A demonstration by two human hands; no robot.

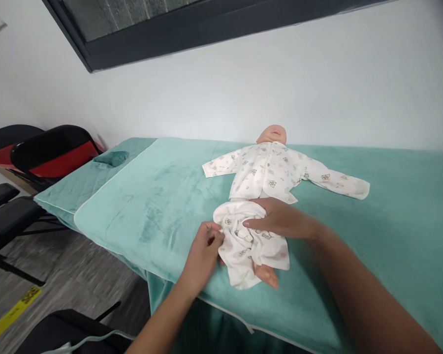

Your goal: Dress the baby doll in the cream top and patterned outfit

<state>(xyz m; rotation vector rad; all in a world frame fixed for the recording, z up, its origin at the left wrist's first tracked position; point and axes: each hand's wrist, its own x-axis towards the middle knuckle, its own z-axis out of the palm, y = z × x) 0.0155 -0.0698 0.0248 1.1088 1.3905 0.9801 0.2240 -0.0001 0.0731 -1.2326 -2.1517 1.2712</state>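
A baby doll (272, 133) lies on its back on a green padded bed cover (140, 196), its head near the wall. It wears a white printed long-sleeved top (262, 169) with the sleeves spread out. White printed pants (239, 246) are on its legs, bunched in folds, and one bare foot (267, 275) sticks out of a leg opening. My left hand (203, 250) pinches the pants fabric at their left side. Across the waist lies my right hand (280, 217), thumb on the front and fingers partly hidden under the waistband area, gripping the pants.
A white wall (243, 88) with a dark-framed window (192, 29) stands behind the bed. Black and red chairs (55, 152) are at the left, and another black chair (74, 332) stands at the front left. Yellow tape (11, 317) marks the grey floor.
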